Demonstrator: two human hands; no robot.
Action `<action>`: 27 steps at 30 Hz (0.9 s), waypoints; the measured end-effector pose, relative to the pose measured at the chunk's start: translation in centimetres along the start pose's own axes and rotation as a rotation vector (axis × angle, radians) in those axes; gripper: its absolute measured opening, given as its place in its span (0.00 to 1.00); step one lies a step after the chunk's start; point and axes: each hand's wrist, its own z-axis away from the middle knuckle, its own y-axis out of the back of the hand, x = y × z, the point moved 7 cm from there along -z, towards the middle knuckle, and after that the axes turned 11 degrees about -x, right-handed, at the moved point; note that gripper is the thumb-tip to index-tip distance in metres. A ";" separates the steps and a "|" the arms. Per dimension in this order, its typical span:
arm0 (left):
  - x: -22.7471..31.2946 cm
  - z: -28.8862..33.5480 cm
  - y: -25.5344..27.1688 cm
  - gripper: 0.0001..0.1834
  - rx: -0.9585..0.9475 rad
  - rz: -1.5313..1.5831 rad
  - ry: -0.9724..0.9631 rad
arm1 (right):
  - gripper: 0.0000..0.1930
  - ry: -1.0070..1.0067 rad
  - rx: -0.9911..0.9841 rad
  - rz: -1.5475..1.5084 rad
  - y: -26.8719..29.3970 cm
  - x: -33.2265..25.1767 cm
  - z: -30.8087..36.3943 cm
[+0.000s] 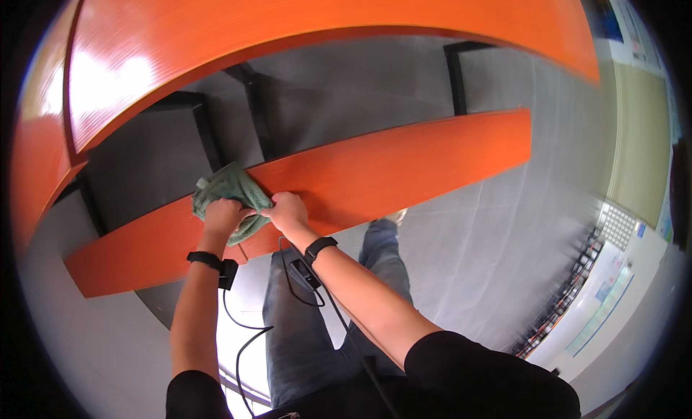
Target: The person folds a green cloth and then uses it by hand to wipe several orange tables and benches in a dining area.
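Observation:
A green cloth [232, 182] lies bunched on an orange bench [404, 159], toward the left of its middle, and hangs partly over both edges of the seat. My left hand [225, 215] is closed on the cloth's near part. Just to its right, my right hand [287, 210] pinches the cloth's right edge, its thumb almost meeting the left thumb. Both wrists wear black straps with small black boxes and cables.
Beyond the bench stands a large orange table [324, 11] on black metal legs [456, 80]. My jeans-clad legs are close to the bench's near side on the grey floor [468, 253]. At the right are a ribbed beige panel [638, 141] and a white board [598, 296].

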 end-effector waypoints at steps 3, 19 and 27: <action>0.8 -1.1 -0.5 0.28 -0.064 0.041 0.042 | 0.15 0.055 0.058 -0.003 1.1 1.1 -0.5; 3.0 -2.3 -1.2 0.25 -0.207 0.683 0.251 | 0.12 0.247 0.254 0.146 3.6 2.6 2.0; 10.3 -3.5 0.9 0.26 -0.254 0.719 0.088 | 0.11 -0.114 0.605 0.114 7.9 4.8 6.8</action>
